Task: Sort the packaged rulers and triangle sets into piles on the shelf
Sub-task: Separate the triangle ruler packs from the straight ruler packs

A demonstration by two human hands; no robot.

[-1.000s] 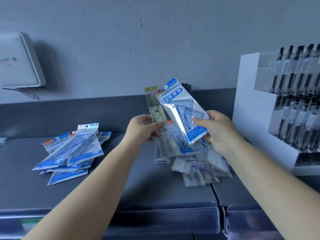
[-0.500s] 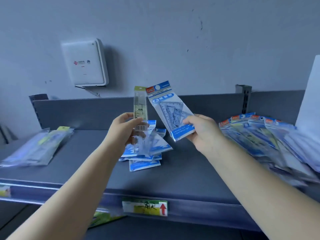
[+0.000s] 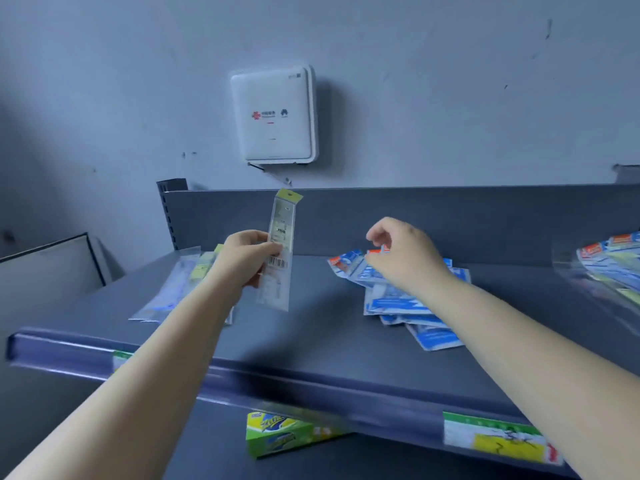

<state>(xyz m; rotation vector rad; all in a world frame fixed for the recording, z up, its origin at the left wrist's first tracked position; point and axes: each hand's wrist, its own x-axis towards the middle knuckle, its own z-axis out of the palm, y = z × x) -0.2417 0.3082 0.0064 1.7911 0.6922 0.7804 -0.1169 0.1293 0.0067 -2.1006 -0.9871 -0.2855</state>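
My left hand (image 3: 247, 259) grips a clear packaged ruler (image 3: 280, 251) with a yellow-green header, held upright above the grey shelf (image 3: 311, 334). My right hand (image 3: 403, 252) hovers with loosely curled fingers just over a pile of blue triangle sets (image 3: 408, 303) and holds nothing. A pile of clear packaged rulers (image 3: 173, 289) lies on the shelf's left end, partly hidden by my left forearm. At the right edge lies a further heap of mixed packages (image 3: 609, 268).
A white wall box (image 3: 273, 114) hangs above the shelf's back panel. Price labels (image 3: 495, 436) sit on the shelf's front rail. A green and yellow box (image 3: 284, 433) lies on the level below. A dark-framed panel (image 3: 52, 268) stands to the left.
The view has swung left. My right hand has let go of the blue triangle set onto the blue pile. My left hand still holds the ruler pack.
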